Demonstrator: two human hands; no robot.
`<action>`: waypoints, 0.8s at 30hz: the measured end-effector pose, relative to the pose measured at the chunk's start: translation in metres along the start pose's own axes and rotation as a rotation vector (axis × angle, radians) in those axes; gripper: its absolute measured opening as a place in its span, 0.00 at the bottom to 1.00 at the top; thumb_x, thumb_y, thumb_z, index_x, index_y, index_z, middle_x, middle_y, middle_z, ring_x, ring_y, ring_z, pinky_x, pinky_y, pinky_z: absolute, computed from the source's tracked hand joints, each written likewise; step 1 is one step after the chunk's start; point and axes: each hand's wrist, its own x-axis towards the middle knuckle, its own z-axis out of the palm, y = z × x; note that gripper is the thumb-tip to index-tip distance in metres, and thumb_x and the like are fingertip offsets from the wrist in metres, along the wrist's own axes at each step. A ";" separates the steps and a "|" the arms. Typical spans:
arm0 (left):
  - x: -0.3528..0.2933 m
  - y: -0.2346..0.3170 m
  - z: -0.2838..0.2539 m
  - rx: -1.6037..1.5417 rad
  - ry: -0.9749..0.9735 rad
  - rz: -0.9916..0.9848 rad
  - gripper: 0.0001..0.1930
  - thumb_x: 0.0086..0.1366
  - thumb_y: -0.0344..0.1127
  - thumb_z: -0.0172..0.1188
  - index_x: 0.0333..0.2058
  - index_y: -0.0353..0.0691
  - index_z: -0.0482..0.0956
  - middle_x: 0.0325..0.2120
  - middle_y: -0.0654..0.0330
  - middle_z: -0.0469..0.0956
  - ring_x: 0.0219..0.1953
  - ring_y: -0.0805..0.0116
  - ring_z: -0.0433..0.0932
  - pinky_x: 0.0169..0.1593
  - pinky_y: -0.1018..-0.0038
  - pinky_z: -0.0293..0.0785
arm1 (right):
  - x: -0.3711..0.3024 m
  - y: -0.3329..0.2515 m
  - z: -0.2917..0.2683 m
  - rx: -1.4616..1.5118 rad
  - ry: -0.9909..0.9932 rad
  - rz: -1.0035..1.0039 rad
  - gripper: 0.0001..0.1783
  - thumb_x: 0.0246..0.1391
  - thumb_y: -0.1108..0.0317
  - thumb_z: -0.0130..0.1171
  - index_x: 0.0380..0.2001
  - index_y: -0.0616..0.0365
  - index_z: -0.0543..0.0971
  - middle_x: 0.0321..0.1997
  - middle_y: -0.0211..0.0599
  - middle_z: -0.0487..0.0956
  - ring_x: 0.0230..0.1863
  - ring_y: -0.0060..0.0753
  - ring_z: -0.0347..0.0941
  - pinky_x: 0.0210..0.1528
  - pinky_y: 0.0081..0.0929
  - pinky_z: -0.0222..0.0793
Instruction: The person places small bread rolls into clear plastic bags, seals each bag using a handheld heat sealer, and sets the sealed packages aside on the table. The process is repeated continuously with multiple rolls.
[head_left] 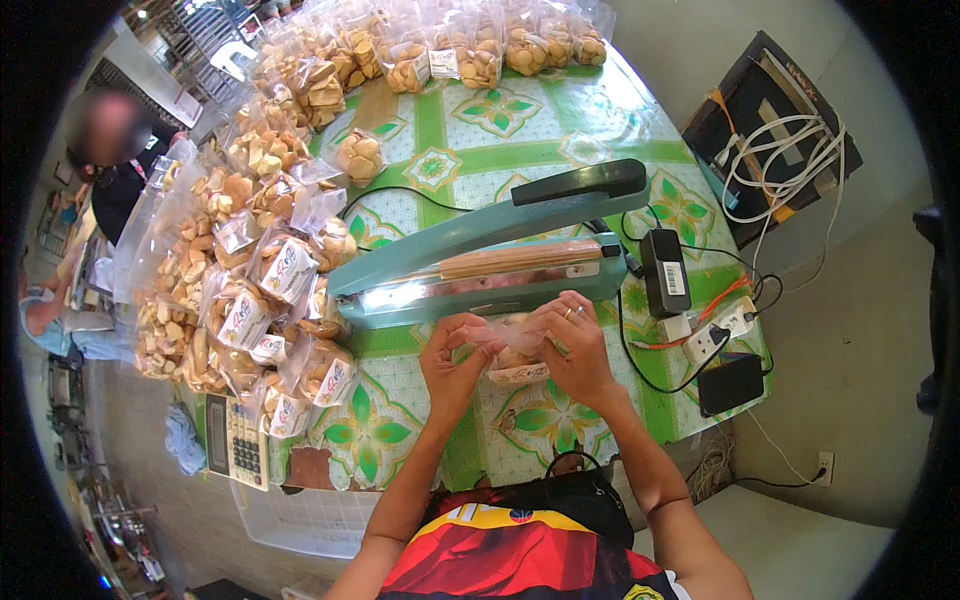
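Observation:
A clear plastic bag of biscuits [519, 368] with a printed label stands just in front of the heat sealer [470, 285]. Pinched at the bag's top left edge is my left hand [457, 360]. At the opposite top edge my right hand [573, 345], with a ring on one finger, grips the plastic too. Between them the bag's mouth is drawn out close to the sealer's front side. The sealer is blue-green, and its long arm with a black handle [580, 183] is raised above the sealing bar.
Filled biscuit bags [240, 275] crowd the table's left side, and more bags [480, 50] line its far edge. A calculator [237, 445] lies front left. To the right are a black power adapter [665, 272], a white power strip [720, 330] and cables. Another person [115, 190] is beyond the table's left.

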 end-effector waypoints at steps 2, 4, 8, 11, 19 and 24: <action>-0.001 -0.002 0.001 -0.022 0.013 0.003 0.17 0.53 0.20 0.66 0.42 0.37 0.75 0.38 0.63 0.79 0.39 0.75 0.80 0.45 0.78 0.74 | 0.003 0.000 -0.003 0.027 -0.030 0.045 0.06 0.46 0.72 0.60 0.30 0.55 0.80 0.36 0.36 0.80 0.41 0.41 0.74 0.57 0.40 0.60; -0.002 -0.002 0.002 -0.012 -0.009 -0.011 0.17 0.53 0.20 0.66 0.42 0.37 0.74 0.37 0.63 0.78 0.41 0.75 0.78 0.47 0.77 0.74 | 0.006 0.002 -0.005 0.095 -0.097 0.028 0.05 0.46 0.70 0.61 0.30 0.54 0.81 0.37 0.34 0.81 0.42 0.38 0.74 0.58 0.39 0.60; 0.001 -0.001 0.002 0.078 -0.054 0.069 0.18 0.51 0.21 0.66 0.42 0.37 0.77 0.40 0.62 0.76 0.44 0.70 0.75 0.51 0.73 0.71 | 0.007 0.005 -0.005 0.129 -0.165 0.042 0.04 0.45 0.69 0.62 0.28 0.51 0.83 0.36 0.29 0.83 0.44 0.34 0.75 0.60 0.38 0.59; 0.004 -0.001 0.000 0.385 -0.062 0.218 0.15 0.48 0.23 0.66 0.38 0.39 0.82 0.37 0.63 0.78 0.43 0.67 0.75 0.52 0.70 0.69 | 0.008 0.005 -0.002 0.062 -0.120 0.024 0.05 0.45 0.71 0.62 0.29 0.50 0.82 0.34 0.29 0.83 0.41 0.33 0.76 0.60 0.39 0.59; 0.000 -0.006 -0.003 0.485 0.005 0.395 0.14 0.45 0.24 0.63 0.33 0.44 0.86 0.30 0.66 0.79 0.40 0.64 0.72 0.49 0.69 0.66 | 0.006 -0.002 0.000 -0.102 -0.060 -0.104 0.06 0.42 0.73 0.62 0.28 0.52 0.80 0.29 0.30 0.80 0.37 0.36 0.76 0.60 0.41 0.61; -0.003 -0.005 0.002 0.447 0.001 0.305 0.10 0.48 0.26 0.66 0.31 0.44 0.84 0.31 0.66 0.79 0.42 0.64 0.71 0.50 0.68 0.66 | 0.005 0.004 -0.007 0.034 -0.128 -0.005 0.06 0.43 0.73 0.62 0.28 0.57 0.78 0.35 0.35 0.79 0.41 0.42 0.73 0.54 0.38 0.64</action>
